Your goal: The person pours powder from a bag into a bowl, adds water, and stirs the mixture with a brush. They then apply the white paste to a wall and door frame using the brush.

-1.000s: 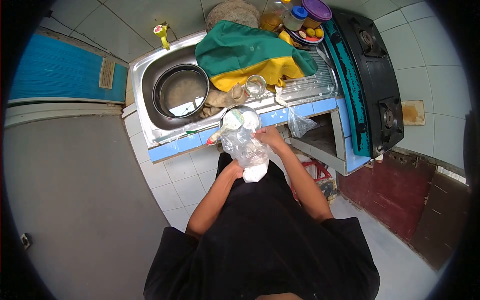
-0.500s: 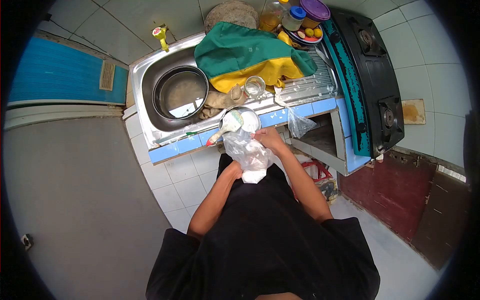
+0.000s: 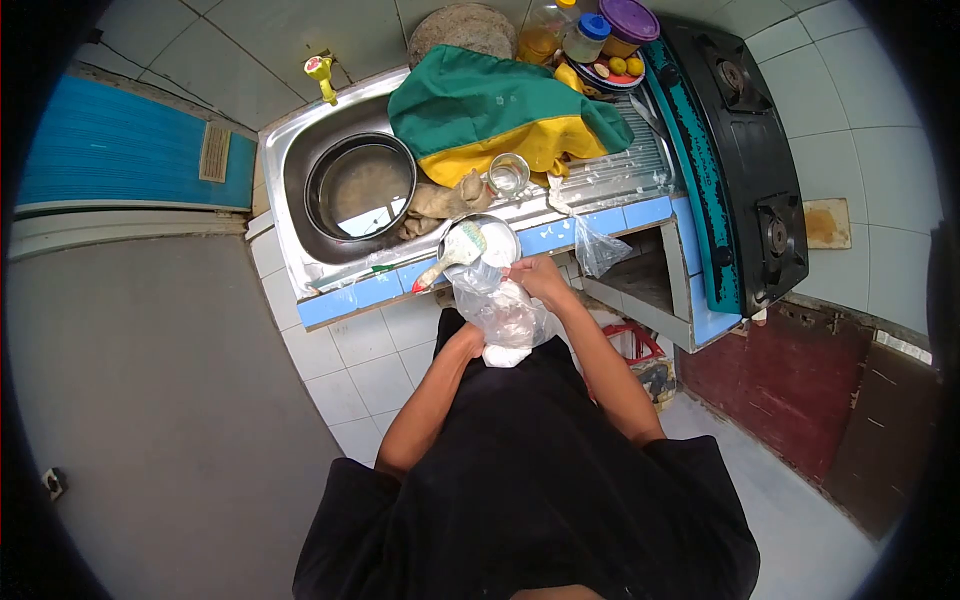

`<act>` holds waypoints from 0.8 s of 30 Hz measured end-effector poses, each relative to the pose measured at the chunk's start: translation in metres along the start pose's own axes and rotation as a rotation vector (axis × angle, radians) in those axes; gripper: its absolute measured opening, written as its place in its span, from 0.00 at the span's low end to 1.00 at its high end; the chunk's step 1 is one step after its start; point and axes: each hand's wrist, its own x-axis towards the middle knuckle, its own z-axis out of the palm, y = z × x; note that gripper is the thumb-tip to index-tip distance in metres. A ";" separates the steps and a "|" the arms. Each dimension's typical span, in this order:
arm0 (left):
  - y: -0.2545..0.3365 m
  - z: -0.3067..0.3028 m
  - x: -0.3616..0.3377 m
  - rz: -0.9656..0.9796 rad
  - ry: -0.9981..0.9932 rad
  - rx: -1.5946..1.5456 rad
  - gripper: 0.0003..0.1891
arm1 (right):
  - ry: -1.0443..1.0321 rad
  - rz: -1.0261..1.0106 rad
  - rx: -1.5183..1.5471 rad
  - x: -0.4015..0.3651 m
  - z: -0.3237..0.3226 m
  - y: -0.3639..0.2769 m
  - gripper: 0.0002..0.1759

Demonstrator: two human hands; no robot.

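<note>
A clear plastic bag (image 3: 515, 318) with something white in it hangs between my hands, close to my body. My left hand (image 3: 466, 341) is closed around the bag's lower left side, its fingers partly hidden behind it. At the upper right edge, my right hand (image 3: 538, 279) pinches the plastic. The bag's upper end reaches over the near rim of a round bowl (image 3: 508, 243) of white material at the counter edge. Across that bowl lies a paintbrush (image 3: 462, 246), its bristles coated white and its red-tipped handle pointing left.
A dark round pan (image 3: 312, 190) of cloudy water sits in the sink (image 3: 290, 225). Beside it are a brown cloth (image 3: 435, 200), a glass (image 3: 509, 173) and a green-yellow cloth (image 3: 480, 100). Another plastic bag (image 3: 600, 250) hangs over the counter edge. A gas stove (image 3: 735, 160) stands right.
The upper part of the bag has shifted slightly right and its folds look different. Both hands stay almost in place, still gripping it.
</note>
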 end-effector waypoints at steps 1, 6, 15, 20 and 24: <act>0.001 0.002 -0.001 -0.005 0.029 0.000 0.17 | 0.002 -0.001 0.000 0.000 -0.001 -0.001 0.11; 0.001 0.007 -0.004 -0.016 0.114 0.046 0.13 | 0.012 -0.010 0.040 -0.004 0.000 -0.004 0.12; 0.004 0.009 -0.005 0.144 -0.072 0.271 0.12 | 0.049 -0.020 -0.003 -0.007 0.003 -0.005 0.09; 0.020 0.032 -0.007 0.254 0.090 0.649 0.16 | 0.102 -0.122 0.132 0.000 0.010 0.011 0.12; 0.020 0.036 -0.007 0.313 0.135 0.771 0.18 | 0.145 -0.113 0.226 -0.008 0.013 0.008 0.12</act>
